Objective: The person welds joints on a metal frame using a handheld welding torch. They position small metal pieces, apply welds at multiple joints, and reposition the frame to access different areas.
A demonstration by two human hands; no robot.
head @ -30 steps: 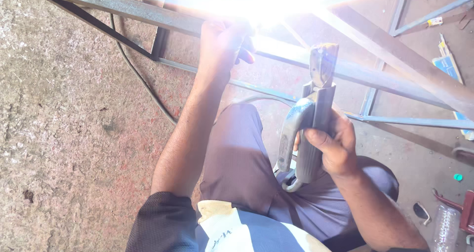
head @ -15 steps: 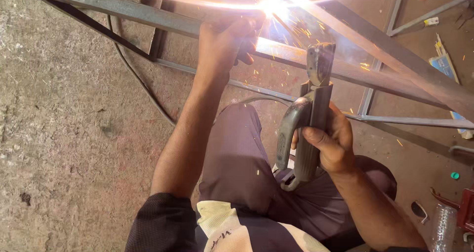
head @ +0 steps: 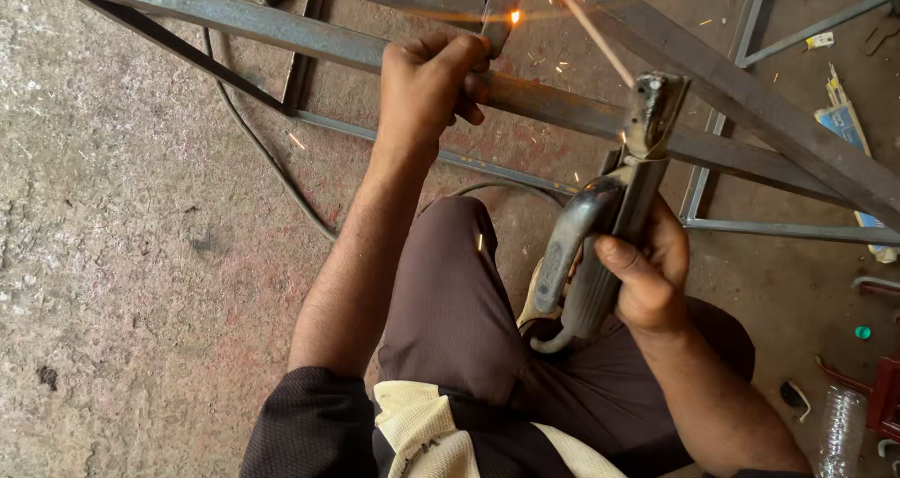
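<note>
My left hand (head: 431,84) grips a short upright steel piece (head: 502,5) against a long steel bar (head: 281,30) of a metal frame. My right hand (head: 647,272) holds a grey welding electrode holder (head: 600,234), tilted up toward the frame. A thin welding rod (head: 591,33) runs from the holder's jaws to a glowing tip near the top edge. A small orange glow sits on the upright piece, and sparks scatter around it. My brown-trousered knee (head: 450,291) is bent below the frame.
More steel bars (head: 750,131) cross at the upper right over a concrete floor (head: 122,281). A dark cable (head: 272,169) trails on the floor at the left. A plastic bottle (head: 839,431), a red object and papers (head: 848,126) lie along the right edge.
The bright welding flare at the top has died down to a small glow and sparks. The rod tip has lifted off the joint. Both hands keep their grips.
</note>
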